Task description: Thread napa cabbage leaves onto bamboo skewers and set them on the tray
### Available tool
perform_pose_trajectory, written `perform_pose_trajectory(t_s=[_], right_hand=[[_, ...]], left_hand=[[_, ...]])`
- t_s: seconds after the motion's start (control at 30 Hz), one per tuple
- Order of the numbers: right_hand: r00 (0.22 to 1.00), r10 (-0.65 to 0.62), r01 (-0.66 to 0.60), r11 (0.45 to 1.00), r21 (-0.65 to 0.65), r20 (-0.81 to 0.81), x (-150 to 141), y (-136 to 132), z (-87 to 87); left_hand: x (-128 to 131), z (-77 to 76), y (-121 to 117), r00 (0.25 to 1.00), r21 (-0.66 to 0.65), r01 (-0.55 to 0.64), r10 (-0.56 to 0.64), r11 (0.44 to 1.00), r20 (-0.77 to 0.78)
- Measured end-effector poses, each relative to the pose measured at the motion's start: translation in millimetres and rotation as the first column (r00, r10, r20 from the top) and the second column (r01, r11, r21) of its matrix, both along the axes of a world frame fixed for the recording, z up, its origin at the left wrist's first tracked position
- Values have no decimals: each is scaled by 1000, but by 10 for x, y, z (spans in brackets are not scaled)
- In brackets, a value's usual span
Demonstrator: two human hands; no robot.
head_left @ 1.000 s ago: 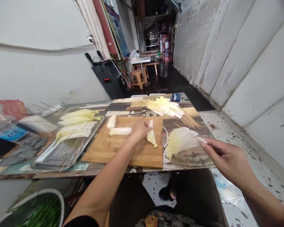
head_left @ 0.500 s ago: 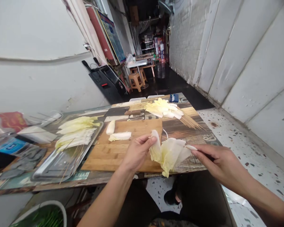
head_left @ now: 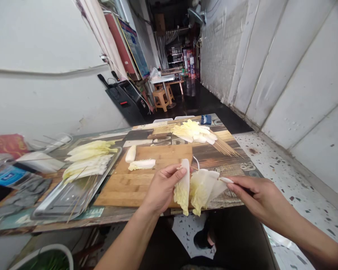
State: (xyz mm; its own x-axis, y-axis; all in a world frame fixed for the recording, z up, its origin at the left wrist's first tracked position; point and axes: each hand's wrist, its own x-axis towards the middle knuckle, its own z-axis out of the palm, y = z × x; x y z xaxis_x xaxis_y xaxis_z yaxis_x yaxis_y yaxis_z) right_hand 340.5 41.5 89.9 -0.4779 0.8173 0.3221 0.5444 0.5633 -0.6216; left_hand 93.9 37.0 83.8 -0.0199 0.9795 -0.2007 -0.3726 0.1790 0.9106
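My left hand [head_left: 161, 186] pinches a single pale cabbage leaf piece [head_left: 182, 187] by its white end, held over the near edge of the wooden cutting board [head_left: 135, 176]. My right hand [head_left: 259, 198] grips the stem ends of a small bunch of cabbage leaves [head_left: 204, 187] that fan out toward the left hand. The two lots of leaves almost touch. Two more cabbage pieces [head_left: 142, 164] lie on the board.
A metal tray [head_left: 67, 191] at the left holds skewered cabbage leaves [head_left: 87, 159]. At the table's far end lie a pile of cabbage [head_left: 193, 131], bamboo skewers [head_left: 224, 147] and a cleaver [head_left: 146, 135]. A bowl of greens [head_left: 45, 258] sits on the floor at lower left.
My left hand lifted a leaf piece off the board and brought it toward me. My right hand carried its bunch of leaves left to meet it.
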Motion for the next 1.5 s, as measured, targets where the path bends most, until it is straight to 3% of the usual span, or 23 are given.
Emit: perform_pose_trajectory(t_s=[0.43, 1.5], right_hand=[[999, -5, 3, 999, -53, -43, -1, -27, 20], [999, -7, -1, 988, -153, -53, -3, 4, 63]], left_hand=[[38, 66, -5, 1000, -3, -31, 31, 1000, 0], [27, 49, -50, 998, 46, -21, 24, 999, -56]])
